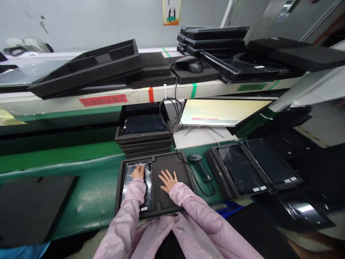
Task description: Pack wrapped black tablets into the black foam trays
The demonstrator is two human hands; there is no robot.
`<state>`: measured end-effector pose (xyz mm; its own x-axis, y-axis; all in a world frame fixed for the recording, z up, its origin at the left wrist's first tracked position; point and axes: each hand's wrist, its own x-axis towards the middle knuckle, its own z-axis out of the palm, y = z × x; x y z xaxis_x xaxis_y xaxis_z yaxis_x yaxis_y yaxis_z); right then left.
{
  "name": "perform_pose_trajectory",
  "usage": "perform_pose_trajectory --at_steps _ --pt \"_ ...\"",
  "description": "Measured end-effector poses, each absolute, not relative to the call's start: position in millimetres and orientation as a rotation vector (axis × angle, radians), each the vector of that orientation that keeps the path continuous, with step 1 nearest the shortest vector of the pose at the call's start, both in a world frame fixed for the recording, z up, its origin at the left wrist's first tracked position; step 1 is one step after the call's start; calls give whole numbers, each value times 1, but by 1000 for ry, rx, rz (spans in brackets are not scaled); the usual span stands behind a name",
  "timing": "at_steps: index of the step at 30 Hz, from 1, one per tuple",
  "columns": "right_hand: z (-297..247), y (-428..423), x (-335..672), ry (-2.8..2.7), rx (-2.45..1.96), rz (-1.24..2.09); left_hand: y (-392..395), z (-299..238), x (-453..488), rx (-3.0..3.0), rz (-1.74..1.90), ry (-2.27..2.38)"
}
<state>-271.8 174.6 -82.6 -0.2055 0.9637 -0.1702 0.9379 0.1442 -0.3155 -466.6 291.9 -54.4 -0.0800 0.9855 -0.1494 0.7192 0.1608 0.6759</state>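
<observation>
My left hand (138, 172) rests over a glossy dark flat display panel (146, 196), its fingers curled together. Whatever is between those fingers, if anything, is hidden. The panel lies in the left recess of a black foam tray (161, 162), with small white labels at its near end. On the right part of that same tray, my right hand (168, 181) lies flat with its fingers spread, holding nothing. Pink sleeves cover both forearms.
A barcode scanner (199, 167) lies right of the tray, its cable running alongside. Stacked foam trays with panels (242, 169) stand farther right. Behind are another tray stack (144, 138) and a lit monitor (223, 111). The shelf above holds a mouse (189, 64). Black foam sheets (32, 205) lie left.
</observation>
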Motion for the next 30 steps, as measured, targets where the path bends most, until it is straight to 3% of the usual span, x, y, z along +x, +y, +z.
perform_pose_trajectory --at_steps 12,30 --pt "-20 235 -326 -2307 -2038 623 297 -41 -463 1649 399 1889" --pt "-35 242 -324 -2272 -2105 526 302 -38 -443 1485 436 1923"
